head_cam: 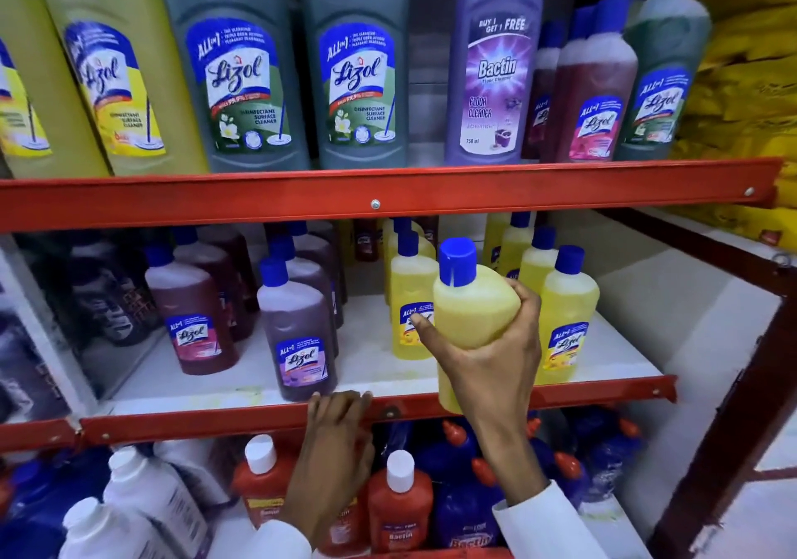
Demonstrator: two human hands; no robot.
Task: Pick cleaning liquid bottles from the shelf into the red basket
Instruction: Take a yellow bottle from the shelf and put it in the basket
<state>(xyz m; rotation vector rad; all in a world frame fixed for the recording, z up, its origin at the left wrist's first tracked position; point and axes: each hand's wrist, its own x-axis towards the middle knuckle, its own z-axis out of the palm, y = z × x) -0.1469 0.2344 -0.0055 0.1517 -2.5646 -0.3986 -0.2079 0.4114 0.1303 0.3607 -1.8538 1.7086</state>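
My right hand (496, 355) is wrapped around a yellow cleaning liquid bottle with a blue cap (470, 299), held in front of the middle shelf, just off its front edge. More yellow bottles (565, 321) stand behind it on the white shelf board. My left hand (340, 429) rests with its fingers curled over the red front rail of the middle shelf (194, 422) and holds no bottle. A thin strip of red at the bottom edge (431, 554) may be the basket; I cannot tell.
Purple and maroon bottles (297, 334) stand left on the middle shelf. Large yellow, green and lavender bottles (353, 66) fill the upper shelf. Orange bottles with white caps (399, 502), blue ones and white ones crowd the bottom shelf. A dark red upright (733, 407) frames the right side.
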